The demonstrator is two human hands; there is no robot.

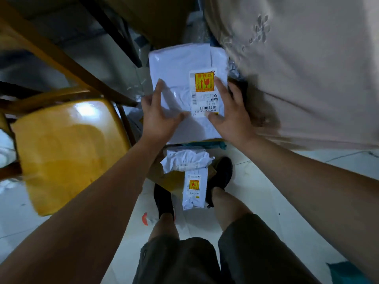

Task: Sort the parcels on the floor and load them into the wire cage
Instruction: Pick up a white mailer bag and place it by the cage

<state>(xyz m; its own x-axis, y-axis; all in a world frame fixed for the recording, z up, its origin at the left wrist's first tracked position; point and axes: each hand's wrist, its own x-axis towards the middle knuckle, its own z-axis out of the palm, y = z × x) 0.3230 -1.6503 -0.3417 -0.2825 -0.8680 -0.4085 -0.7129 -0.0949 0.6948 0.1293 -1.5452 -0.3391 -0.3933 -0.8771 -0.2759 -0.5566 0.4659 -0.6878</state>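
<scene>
Grip, left: the left hand (158, 117) grasps the white parcel (180, 64) at its left edge. Thumb and forefinger lie spread on the top face, and the other fingers are hidden beneath
Grip, right: the right hand (233, 117) grasps the opposite edge. Its thumb and forefinger lie on the shipping label (203, 93), and the remaining fingers (235, 89) wrap the side
Parcel's place: held up between both hands, in front of the person and clear of the floor (256, 181)
Long axis: runs away from the person, with the label's barcode end nearest and its orange sticker farther off
Containers: a brown box-like shape (155, 19) beyond the parcel, too dim to tell what it holds
Floor parcels: a crumpled parcel (186, 160) and a slim parcel (193, 191) lie between the black shoes (220, 175), partly on brown cardboard (164, 179). The slim one also points away from the person
Edges: the held parcel's right side is close against a beige fabric bundle (307, 68), and a yellow chair (67, 152) stands just left
Open room: pale tiles show to the right of the feet — a narrow lane between chair and bundle
</scene>
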